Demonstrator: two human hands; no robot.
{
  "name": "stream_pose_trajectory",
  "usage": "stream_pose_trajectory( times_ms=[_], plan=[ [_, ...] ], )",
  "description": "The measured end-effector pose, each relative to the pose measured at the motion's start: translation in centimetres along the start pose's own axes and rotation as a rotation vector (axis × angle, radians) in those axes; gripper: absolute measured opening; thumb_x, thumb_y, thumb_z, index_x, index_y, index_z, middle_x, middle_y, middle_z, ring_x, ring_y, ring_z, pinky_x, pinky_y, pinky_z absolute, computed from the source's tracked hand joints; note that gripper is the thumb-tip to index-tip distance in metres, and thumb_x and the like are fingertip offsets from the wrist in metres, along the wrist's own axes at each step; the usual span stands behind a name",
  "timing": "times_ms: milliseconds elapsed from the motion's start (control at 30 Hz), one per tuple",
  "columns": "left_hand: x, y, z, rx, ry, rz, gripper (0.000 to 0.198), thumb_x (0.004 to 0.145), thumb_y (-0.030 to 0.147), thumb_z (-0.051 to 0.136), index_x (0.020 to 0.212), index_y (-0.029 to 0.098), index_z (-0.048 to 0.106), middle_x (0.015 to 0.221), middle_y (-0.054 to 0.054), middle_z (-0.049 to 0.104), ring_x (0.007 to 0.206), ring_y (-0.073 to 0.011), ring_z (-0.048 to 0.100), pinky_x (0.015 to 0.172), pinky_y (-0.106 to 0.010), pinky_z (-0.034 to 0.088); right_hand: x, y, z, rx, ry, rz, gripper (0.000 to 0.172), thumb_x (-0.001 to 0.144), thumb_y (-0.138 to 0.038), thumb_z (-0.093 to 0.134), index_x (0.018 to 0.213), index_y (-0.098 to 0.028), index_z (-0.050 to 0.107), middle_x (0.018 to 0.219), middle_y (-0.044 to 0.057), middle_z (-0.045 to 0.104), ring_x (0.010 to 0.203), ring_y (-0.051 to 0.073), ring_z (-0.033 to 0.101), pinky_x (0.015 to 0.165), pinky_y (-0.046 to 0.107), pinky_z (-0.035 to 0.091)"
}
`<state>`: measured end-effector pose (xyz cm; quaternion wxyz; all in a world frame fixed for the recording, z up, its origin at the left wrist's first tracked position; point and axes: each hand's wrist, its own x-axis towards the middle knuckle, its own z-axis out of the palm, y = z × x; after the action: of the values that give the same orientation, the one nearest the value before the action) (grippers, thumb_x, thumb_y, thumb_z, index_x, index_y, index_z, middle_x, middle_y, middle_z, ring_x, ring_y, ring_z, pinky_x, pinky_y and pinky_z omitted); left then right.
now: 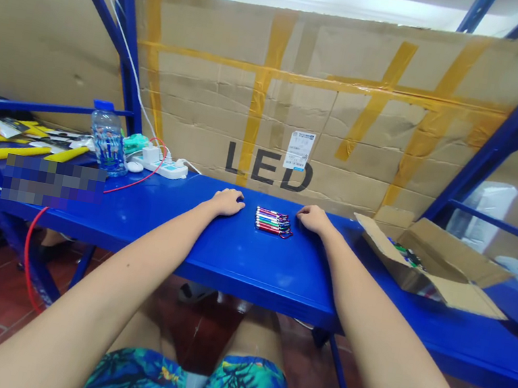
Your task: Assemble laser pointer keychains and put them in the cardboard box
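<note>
Several slim metallic sticks in red, purple, green, blue and silver (272,222) lie side by side in a compact row on the blue table (251,263). Small loops or clips show at their right ends. My left hand (229,202) rests on the table just left of the row, holding nothing, its fingers loosely bent and slightly apart. To the right of the row rests my right hand (312,218), also with nothing in it, fingers loosely spread toward the row. Neither hand touches the sticks.
An open cardboard box (432,261) with small colourful items stands at the right. At the left are a blue-capped bottle (109,139), a white power strip (170,170), a red cable (141,178) and yellow-handled items (20,150). Large cardboard marked LED (224,104) stands behind.
</note>
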<state>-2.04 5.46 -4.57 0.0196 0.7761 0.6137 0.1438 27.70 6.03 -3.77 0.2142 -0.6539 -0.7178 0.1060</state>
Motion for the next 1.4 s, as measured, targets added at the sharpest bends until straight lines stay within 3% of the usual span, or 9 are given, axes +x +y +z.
stream_pose_trajectory(
  times_ms=[367, 733, 867, 1033, 1100, 1200, 1267, 1400],
  plan=[
    [-0.2, 0.0, -0.3, -0.018, -0.003, -0.007, 0.042, 0.091, 0.044, 0.051, 0.127, 0.025, 0.064, 0.142, -0.007, 0.060, 0.131, -0.0292, 0.054, 0.110, -0.042, 0.042, -0.3, -0.4, -0.2, -0.015, -0.029, -0.012, 0.023, 0.082, -0.014, 0.060, 0.096, -0.014, 0.077, 0.094, 0.010, 0.077, 0.083, 0.020, 0.070, 0.076, 0.024, 0.050],
    [-0.2, -0.3, -0.3, -0.089, 0.018, 0.014, 0.038, 0.088, 0.040, 0.056, 0.121, 0.024, 0.066, 0.137, -0.009, 0.063, 0.129, -0.0302, 0.054, 0.111, -0.044, 0.041, -0.5, -0.8, -0.5, -0.033, -0.055, -0.019, 0.021, 0.081, -0.013, 0.060, 0.095, -0.014, 0.076, 0.101, 0.011, 0.077, 0.095, 0.022, 0.069, 0.082, 0.025, 0.049],
    [-0.8, 0.8, -0.8, -0.194, 0.082, 0.106, 0.035, 0.088, 0.031, 0.055, 0.118, 0.019, 0.067, 0.132, -0.011, 0.065, 0.124, -0.0274, 0.059, 0.110, -0.040, 0.043, -0.7, -1.2, -0.7, -0.034, -0.043, -0.012, 0.019, 0.078, -0.013, 0.062, 0.091, -0.015, 0.076, 0.098, 0.011, 0.077, 0.093, 0.023, 0.069, 0.082, 0.026, 0.050],
    [-1.7, 4.1, -0.8, -0.336, 0.152, 0.338, 0.026, 0.086, 0.028, 0.059, 0.109, 0.021, 0.070, 0.131, -0.003, 0.066, 0.124, -0.0203, 0.059, 0.113, -0.030, 0.041, -1.9, -3.0, -2.4, 0.011, 0.004, -0.035, 0.022, 0.079, -0.015, 0.060, 0.095, -0.013, 0.075, 0.098, 0.013, 0.075, 0.094, 0.022, 0.067, 0.081, 0.026, 0.049],
    [-1.8, 5.2, -0.4, -0.376, 0.139, 0.410, 0.023, 0.084, 0.031, 0.063, 0.103, 0.021, 0.072, 0.127, -0.003, 0.068, 0.122, -0.0205, 0.060, 0.112, -0.030, 0.041, -2.8, -3.9, -3.5, 0.068, -0.093, -0.110, 0.020, 0.079, -0.018, 0.060, 0.092, -0.016, 0.075, 0.090, 0.008, 0.075, 0.084, 0.017, 0.066, 0.072, 0.023, 0.049],
    [-1.6, 5.8, 0.1, -0.458, 0.088, 0.484, 0.025, 0.079, 0.036, 0.069, 0.097, 0.019, 0.075, 0.128, -0.007, 0.068, 0.122, -0.0239, 0.061, 0.111, -0.033, 0.043, -4.0, -5.0, -4.6, 0.230, -0.448, -0.284, 0.015, 0.072, -0.026, 0.068, 0.082, -0.017, 0.075, 0.073, 0.002, 0.069, 0.066, 0.013, 0.059, 0.060, 0.022, 0.044],
    [-1.5, 5.7, 0.2, -0.515, 0.032, 0.514, 0.029, 0.077, 0.040, 0.072, 0.097, 0.018, 0.076, 0.130, -0.009, 0.067, 0.122, -0.0256, 0.061, 0.109, -0.035, 0.044, -4.4, -5.5, -4.8, 0.263, -0.596, -0.341, 0.019, 0.068, -0.031, 0.072, 0.080, -0.017, 0.075, 0.068, 0.000, 0.066, 0.059, 0.010, 0.052, 0.055, 0.022, 0.040],
    [-1.3, 5.5, -0.2, -0.566, -0.078, 0.546, 0.035, 0.076, 0.042, 0.073, 0.101, 0.018, 0.077, 0.122, -0.008, 0.072, 0.115, -0.0249, 0.065, 0.103, -0.034, 0.047, -4.3, -5.9, -4.3, 0.119, -0.608, -0.336, 0.024, 0.064, -0.031, 0.073, 0.085, -0.018, 0.078, 0.067, 0.000, 0.066, 0.053, 0.009, 0.045, 0.049, 0.022, 0.033]
  ],
)
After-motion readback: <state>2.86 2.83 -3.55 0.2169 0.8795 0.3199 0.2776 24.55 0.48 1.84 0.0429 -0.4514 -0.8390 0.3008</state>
